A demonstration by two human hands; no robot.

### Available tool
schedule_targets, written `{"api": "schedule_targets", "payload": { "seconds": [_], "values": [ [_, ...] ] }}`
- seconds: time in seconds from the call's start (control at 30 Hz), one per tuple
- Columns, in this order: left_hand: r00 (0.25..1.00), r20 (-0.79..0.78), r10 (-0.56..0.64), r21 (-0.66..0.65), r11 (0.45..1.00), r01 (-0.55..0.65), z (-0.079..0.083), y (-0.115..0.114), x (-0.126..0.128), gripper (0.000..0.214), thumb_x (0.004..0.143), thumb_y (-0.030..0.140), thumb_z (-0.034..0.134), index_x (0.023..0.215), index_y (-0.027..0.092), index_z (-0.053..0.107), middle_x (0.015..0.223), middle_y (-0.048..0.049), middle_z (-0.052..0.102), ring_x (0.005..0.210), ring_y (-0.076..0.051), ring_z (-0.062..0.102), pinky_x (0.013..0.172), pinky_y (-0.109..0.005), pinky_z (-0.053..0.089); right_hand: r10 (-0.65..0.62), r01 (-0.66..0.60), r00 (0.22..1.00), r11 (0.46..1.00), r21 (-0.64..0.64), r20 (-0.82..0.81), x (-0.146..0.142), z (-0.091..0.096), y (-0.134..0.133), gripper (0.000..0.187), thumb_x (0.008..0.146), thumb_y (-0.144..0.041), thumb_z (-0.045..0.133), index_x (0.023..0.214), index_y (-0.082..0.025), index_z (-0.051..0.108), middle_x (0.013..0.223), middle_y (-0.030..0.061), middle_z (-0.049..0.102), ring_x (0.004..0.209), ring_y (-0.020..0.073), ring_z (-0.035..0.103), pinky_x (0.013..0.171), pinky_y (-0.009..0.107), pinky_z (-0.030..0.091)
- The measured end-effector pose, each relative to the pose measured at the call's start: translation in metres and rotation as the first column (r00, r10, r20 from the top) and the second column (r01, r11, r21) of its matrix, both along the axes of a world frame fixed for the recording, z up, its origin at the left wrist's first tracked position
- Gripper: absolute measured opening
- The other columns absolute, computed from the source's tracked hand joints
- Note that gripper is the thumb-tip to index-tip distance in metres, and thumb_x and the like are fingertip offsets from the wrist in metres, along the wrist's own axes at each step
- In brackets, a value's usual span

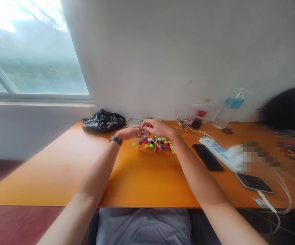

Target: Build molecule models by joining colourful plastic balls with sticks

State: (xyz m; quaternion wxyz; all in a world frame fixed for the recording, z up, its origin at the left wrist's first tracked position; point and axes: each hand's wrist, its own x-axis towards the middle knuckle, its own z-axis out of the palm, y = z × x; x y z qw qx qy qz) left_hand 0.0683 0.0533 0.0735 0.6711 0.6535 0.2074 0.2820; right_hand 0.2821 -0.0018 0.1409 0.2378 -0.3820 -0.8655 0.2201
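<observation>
My left hand (130, 132) and right hand (158, 128) meet fingertip to fingertip low over the far middle of the orange table (137, 177). The heap of small colourful pieces (157, 143) lies just under and slightly nearer to me than my right hand, spreading toward my right wrist. Both hands have their fingers curled inward around something tiny at the point where they touch. It is too small and blurred for me to tell what it is, or whether either hand truly grips it. The pieces are flat round discs in green, yellow, red, blue and white, mixed with thin straight sticks in the same bright colours, all looking like smooth, glossy plastic. The tabletop is plain and matte. A dark band (115, 140) sits on my left wrist, and a crumpled, shiny black plastic bag (103, 121) lies beyond my left hand by the wall.
</observation>
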Motion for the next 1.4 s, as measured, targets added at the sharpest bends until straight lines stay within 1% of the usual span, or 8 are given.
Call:
{"api": "schedule_targets", "payload": {
  "seconds": [0.13, 0.43, 0.57, 0.7, 0.87, 1.03, 1.23, 1.4],
  "values": [
    [0.981, -0.18, 0.066, 0.204, 0.979, -0.028, 0.017, -0.002, -0.007, 0.029, 0.081, 0.026, 0.075, 0.108, 0.014, 0.074, 0.102, -0.0093, 0.075, 0.092, -0.02, 0.069, 0.079, -0.028, 0.053, 0.096, -0.092, 0.994, 0.993, -0.069, 0.06, 0.0, -0.003, 0.001, 0.022, 0.093, -0.034, 0.065, 0.112, -0.023, 0.067, 0.104, 0.0032, 0.076, 0.085, 0.0179, 0.068, 0.07, 0.025, 0.046],
    [0.892, -0.347, 0.289, 0.588, 0.808, -0.033, 0.054, -0.009, -0.026, 0.023, 0.083, 0.023, 0.069, 0.101, 0.014, 0.077, 0.094, -0.009, 0.078, 0.082, -0.019, 0.069, 0.072, -0.025, 0.053, 0.129, -0.119, 0.989, 0.983, -0.144, 0.066, 0.0, -0.01, 0.007, 0.058, 0.08, -0.02, 0.071, 0.137, -0.027, 0.059, 0.1, 0.0005, 0.075, 0.072, 0.0147, 0.067, 0.06, 0.022, 0.044],
    [0.849, -0.415, 0.327, 0.614, 0.789, -0.004, 0.055, -0.003, -0.032, 0.035, 0.077, 0.016, 0.067, 0.111, 0.015, 0.078, 0.092, -0.0078, 0.079, 0.075, -0.018, 0.07, 0.066, -0.023, 0.053, 0.151, -0.135, 0.981, 0.982, -0.13, 0.12, -0.001, -0.014, 0.011, 0.056, 0.075, -0.011, 0.068, 0.129, -0.026, 0.067, 0.089, -0.0009, 0.073, 0.068, 0.0141, 0.063, 0.057, 0.022, 0.042],
    [0.84, -0.485, 0.244, 0.652, 0.74, 0.162, 0.06, -0.005, -0.037, 0.021, 0.077, 0.014, 0.07, 0.093, 0.016, 0.082, 0.088, -0.0076, 0.08, 0.076, -0.018, 0.07, 0.067, -0.021, 0.051, 0.173, -0.159, 0.975, 0.981, -0.108, 0.14, -0.002, -0.013, 0.01, 0.043, 0.072, -0.009, 0.064, 0.112, -0.022, 0.074, 0.085, -0.0003, 0.071, 0.071, 0.0151, 0.063, 0.059, 0.022, 0.042],
    [0.822, -0.543, 0.174, 0.646, 0.711, 0.277, 0.075, -0.02, -0.041, 0.026, 0.083, 0.025, 0.076, 0.108, 0.021, 0.082, 0.097, -0.0041, 0.078, 0.086, -0.018, 0.069, 0.076, -0.023, 0.051, 0.232, -0.227, 0.973, 0.957, -0.179, 0.003, -0.002, -0.002, 0.001, 0.033, 0.076, -0.014, 0.061, 0.106, -0.021, 0.072, 0.082, -0.0016, 0.069, 0.07, 0.0148, 0.063, 0.062, 0.023, 0.046],
    [0.822, -0.488, 0.293, 0.741, 0.637, 0.213, 0.079, -0.024, -0.036, 0.016, 0.077, 0.027, 0.084, 0.091, 0.019, 0.084, 0.094, -0.0056, 0.074, 0.08, -0.017, 0.065, 0.072, -0.023, 0.048, 0.182, -0.188, 0.981, 0.977, -0.105, -0.065, -0.005, 0.008, -0.008, 0.022, 0.078, -0.019, 0.065, 0.099, -0.02, 0.072, 0.09, 0.0009, 0.071, 0.07, 0.0132, 0.063, 0.058, 0.022, 0.044],
    [0.845, -0.397, 0.359, 0.784, 0.611, 0.109, 0.089, -0.035, -0.037, 0.009, 0.079, 0.027, 0.082, 0.086, 0.022, 0.085, 0.118, -0.0078, 0.071, 0.088, -0.017, 0.068, 0.08, -0.025, 0.051, 0.153, -0.152, 0.988, 0.976, -0.155, -0.007, 0.007, 0.014, -0.009, 0.039, 0.078, -0.028, 0.077, 0.116, -0.023, 0.071, 0.089, -0.0001, 0.072, 0.072, 0.0158, 0.065, 0.058, 0.023, 0.045],
    [0.819, -0.386, 0.425, 0.787, 0.615, 0.051, 0.107, -0.055, -0.037, 0.013, 0.083, 0.031, 0.078, 0.089, 0.019, 0.081, 0.114, -0.0065, 0.073, 0.09, -0.017, 0.068, 0.08, -0.025, 0.052, 0.055, -0.053, 0.998, 0.998, -0.042, 0.03, 0.014, 0.019, -0.009, 0.015, 0.084, -0.034, 0.072, 0.087, -0.02, 0.075, 0.08, 0.0013, 0.071, 0.068, 0.015, 0.061, 0.058, 0.025, 0.041]
  ]
}}
